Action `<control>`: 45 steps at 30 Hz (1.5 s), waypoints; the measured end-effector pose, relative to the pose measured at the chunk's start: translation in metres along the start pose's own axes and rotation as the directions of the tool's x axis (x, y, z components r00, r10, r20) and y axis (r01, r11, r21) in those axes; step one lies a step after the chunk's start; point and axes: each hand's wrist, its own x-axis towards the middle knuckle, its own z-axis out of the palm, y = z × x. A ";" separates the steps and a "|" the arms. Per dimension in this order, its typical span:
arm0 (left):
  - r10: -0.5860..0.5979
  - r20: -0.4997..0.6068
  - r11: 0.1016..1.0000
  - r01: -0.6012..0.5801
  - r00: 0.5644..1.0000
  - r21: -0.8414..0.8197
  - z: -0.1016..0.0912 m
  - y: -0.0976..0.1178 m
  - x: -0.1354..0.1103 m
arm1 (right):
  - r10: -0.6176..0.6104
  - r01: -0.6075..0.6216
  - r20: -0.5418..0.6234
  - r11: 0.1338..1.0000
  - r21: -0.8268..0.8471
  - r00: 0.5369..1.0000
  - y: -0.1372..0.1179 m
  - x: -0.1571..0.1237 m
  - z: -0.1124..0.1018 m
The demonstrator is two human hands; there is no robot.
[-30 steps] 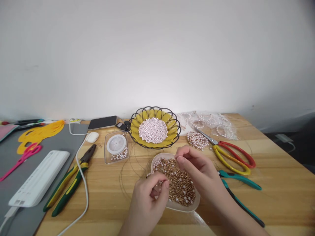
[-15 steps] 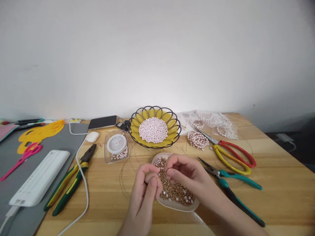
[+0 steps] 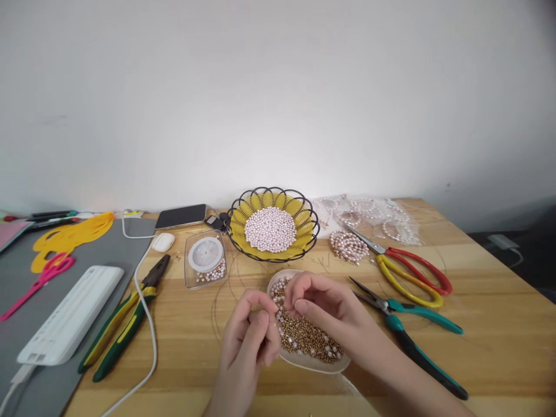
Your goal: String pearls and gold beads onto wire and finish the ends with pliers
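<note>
My left hand [image 3: 249, 341] is closed in a pinch just left of the bead dish, its fingertips curled together. What it holds is too small to make out. Over the dish [image 3: 304, 363], my right hand [image 3: 324, 304] has thumb and fingers drawn together, hiding whatever lies between them. The pale dish holds small gold beads [image 3: 304, 333] with pearly beads mixed in. Behind it stands a yellow woven basket [image 3: 238, 223] with a black looped rim, filled with pinkish-white pearl beads [image 3: 270, 230].
Teal-handled pliers [image 3: 399, 315] and red-and-yellow scissors [image 3: 408, 272] lie right, near a beaded coil [image 3: 348, 247] and bagged bead strings [image 3: 382, 217]. Leftward are a clear box [image 3: 205, 259] with a spool, green-yellow pliers [image 3: 125, 318], a white cable [image 3: 152, 336] and a power strip [image 3: 72, 315].
My left hand has shifted a little left, away from the dish. My right hand has moved slightly left, with its fingers still drawn together.
</note>
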 end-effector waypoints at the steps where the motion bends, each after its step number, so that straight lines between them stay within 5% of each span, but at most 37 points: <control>1: -0.015 -0.004 1.000 0.015 1.000 -0.003 0.001 0.001 0.000 | -0.003 0.003 0.004 1.000 0.006 1.000 0.000 0.000 0.001; 8: -0.024 0.079 0.989 0.035 0.997 -0.142 0.005 0.004 0.002 | -0.011 0.010 0.018 0.999 0.034 1.000 0.002 0.000 -0.001; 45: -0.002 0.231 0.995 0.026 0.973 -0.097 0.002 0.000 -0.003 | 0.039 -0.041 0.050 0.998 0.054 0.998 0.002 -0.003 0.003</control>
